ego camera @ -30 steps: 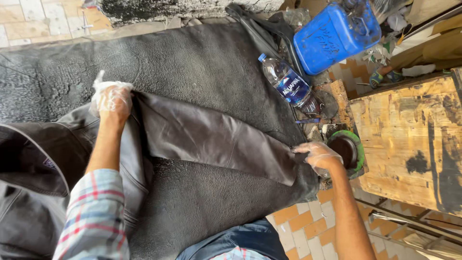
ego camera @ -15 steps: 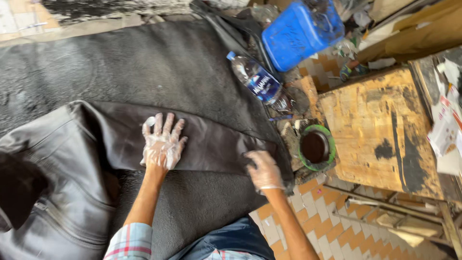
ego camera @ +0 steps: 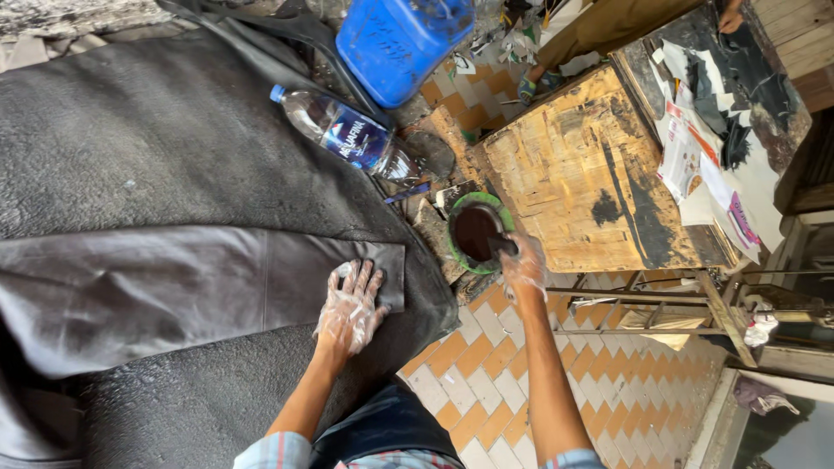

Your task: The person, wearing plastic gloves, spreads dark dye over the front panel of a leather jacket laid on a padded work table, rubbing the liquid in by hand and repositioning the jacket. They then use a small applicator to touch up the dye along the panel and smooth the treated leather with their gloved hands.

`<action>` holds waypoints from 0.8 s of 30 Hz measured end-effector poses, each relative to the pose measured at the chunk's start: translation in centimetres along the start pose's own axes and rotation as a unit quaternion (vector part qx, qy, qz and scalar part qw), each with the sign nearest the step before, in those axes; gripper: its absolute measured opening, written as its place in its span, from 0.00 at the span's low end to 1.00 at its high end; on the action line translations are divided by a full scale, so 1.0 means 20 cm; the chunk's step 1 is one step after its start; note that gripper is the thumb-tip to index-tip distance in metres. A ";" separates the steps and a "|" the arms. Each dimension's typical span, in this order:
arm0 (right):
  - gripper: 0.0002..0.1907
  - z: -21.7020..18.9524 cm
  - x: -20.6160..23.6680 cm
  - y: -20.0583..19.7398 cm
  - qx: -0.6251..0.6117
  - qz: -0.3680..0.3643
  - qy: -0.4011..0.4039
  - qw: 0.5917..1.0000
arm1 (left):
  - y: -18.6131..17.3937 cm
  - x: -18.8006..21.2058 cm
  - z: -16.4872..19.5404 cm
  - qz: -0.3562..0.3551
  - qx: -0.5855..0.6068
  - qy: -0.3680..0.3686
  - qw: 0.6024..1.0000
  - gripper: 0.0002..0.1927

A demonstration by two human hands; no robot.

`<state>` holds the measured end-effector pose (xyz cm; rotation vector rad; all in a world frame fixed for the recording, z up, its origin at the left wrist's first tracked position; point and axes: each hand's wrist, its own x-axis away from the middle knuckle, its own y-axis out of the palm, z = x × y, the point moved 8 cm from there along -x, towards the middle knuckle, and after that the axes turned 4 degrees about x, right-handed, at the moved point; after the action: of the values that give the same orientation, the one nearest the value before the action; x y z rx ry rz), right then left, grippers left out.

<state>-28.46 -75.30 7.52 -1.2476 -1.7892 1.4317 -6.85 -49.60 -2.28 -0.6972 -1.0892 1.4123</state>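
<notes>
Left hand [ego camera: 350,308] and right hand [ego camera: 524,265] are wearing thin, clear, crinkly plastic gloves w/ a wet-looking shine. Leather sleeve [ego camera: 174,291] under the left hand is looking smooth, dark grey, w/ a dull sheen. Mat [ego camera: 148,148] beneath it is showing rough, matt, pebbly grey. At 1 o'clock from the left hand, the green plastic tub [ego camera: 477,232] is holding glossy dark brown liquid. Bottle [ego camera: 347,135] at 12: clear shiny plastic. Jerrycan [ego camera: 404,39]: scuffed blue plastic. Wooden table [ego camera: 582,174]: raw, stained, rough. Floor tiles [ego camera: 486,365]: matt orange and cream.
</notes>
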 end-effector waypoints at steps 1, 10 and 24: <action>0.21 -0.02 -0.07 0.02 0.028 0.008 -0.043 0.999 | 0.00 0.02 0.02 -0.008 0.008 0.002 1.000 0.37; 0.21 0.05 -0.28 0.20 -0.013 -0.049 -0.001 0.999 | -0.20 0.64 -0.46 -0.057 -0.016 -0.222 0.973 0.35; 0.18 -1.25 0.29 0.43 -0.157 -0.099 -0.216 0.959 | -0.41 1.13 -1.04 0.200 -0.030 -0.257 0.945 0.26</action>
<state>-7.27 -58.52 6.20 -0.9018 -2.4385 1.4207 11.50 -23.97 0.94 -0.6299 -1.4539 1.9887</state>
